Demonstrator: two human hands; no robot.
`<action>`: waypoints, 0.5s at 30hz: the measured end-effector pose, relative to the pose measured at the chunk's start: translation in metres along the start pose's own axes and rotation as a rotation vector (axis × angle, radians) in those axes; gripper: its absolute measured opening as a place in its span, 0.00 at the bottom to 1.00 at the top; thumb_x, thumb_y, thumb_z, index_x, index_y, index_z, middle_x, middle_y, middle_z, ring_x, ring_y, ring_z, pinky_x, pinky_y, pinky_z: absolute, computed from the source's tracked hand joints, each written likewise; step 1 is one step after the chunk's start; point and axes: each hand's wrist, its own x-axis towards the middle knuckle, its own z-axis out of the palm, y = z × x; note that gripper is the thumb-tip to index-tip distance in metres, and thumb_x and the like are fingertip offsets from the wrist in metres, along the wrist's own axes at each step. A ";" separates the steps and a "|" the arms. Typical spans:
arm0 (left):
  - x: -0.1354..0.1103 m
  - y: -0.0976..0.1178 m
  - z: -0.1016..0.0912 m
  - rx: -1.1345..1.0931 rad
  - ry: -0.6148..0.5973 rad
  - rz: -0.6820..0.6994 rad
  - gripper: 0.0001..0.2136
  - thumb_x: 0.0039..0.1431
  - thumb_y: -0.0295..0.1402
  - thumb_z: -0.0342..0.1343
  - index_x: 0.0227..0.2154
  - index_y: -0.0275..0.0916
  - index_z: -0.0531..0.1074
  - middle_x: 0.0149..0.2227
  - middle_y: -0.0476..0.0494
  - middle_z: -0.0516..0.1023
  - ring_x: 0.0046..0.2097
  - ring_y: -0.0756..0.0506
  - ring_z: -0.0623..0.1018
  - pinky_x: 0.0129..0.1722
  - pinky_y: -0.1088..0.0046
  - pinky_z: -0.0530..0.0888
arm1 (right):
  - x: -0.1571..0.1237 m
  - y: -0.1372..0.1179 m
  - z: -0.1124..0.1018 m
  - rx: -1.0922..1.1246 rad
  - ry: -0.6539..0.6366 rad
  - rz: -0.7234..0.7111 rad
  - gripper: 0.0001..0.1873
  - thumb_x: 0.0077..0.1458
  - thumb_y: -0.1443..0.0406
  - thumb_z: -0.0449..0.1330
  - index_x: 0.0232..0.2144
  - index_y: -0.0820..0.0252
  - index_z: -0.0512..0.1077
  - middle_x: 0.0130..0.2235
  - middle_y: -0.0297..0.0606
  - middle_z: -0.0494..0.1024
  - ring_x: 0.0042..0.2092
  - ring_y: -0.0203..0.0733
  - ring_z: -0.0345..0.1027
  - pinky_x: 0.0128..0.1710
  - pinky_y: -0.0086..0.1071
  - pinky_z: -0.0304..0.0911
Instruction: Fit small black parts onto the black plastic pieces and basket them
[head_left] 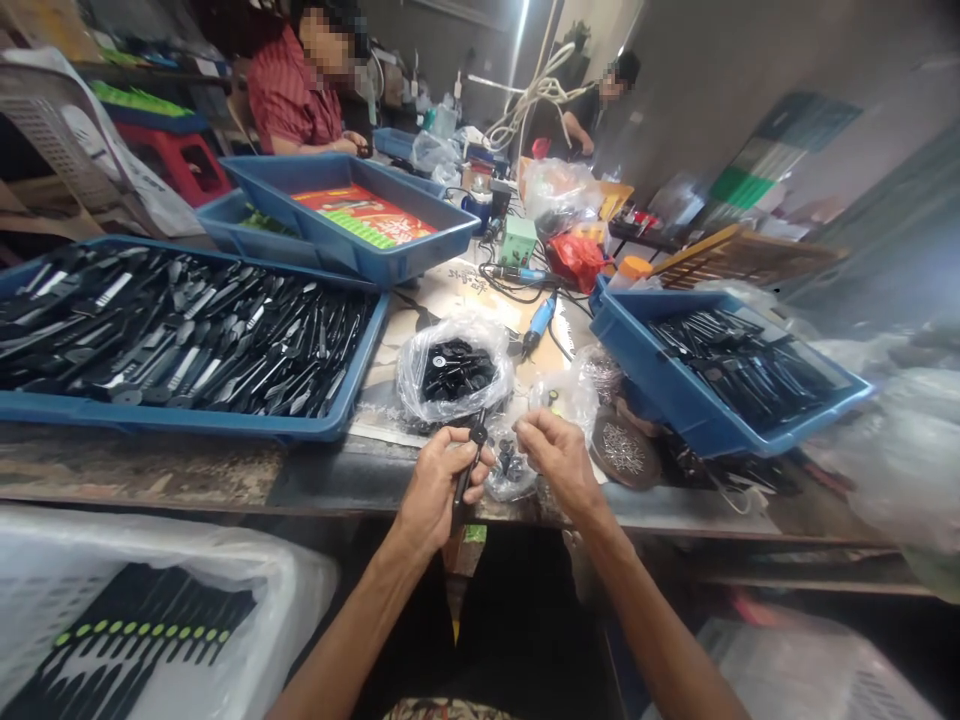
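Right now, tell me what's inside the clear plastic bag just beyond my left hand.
The clear plastic bag holds a heap of small black parts; one near the top shows a pale ring. Whatever lies beneath the upper layer is covered and can't be seen.

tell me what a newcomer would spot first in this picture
Probably the large blue tray on the left, heaped with slender dark pieces. Next, at the centre, the left hand grips a dark tool-like piece beside the right hand, whose fingertips are too small to read. Farther back, a red sheet glows inside another blue tray.
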 end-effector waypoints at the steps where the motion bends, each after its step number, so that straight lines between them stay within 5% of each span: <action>1: 0.000 0.000 0.000 -0.024 -0.001 -0.007 0.07 0.51 0.27 0.54 0.31 0.36 0.60 0.26 0.46 0.71 0.23 0.55 0.65 0.16 0.84 0.58 | -0.002 -0.001 0.001 -0.020 -0.007 -0.002 0.13 0.52 0.58 0.56 0.23 0.61 0.63 0.21 0.30 0.61 0.21 0.30 0.49 0.20 0.27 0.45; 15: 0.007 -0.007 0.005 -0.137 0.022 0.031 0.09 0.48 0.25 0.56 0.29 0.36 0.61 0.27 0.44 0.72 0.23 0.53 0.67 0.18 0.82 0.61 | -0.044 0.003 0.008 -0.172 -0.173 -0.009 0.12 0.55 0.61 0.52 0.25 0.62 0.64 0.22 0.29 0.59 0.24 0.31 0.51 0.24 0.26 0.49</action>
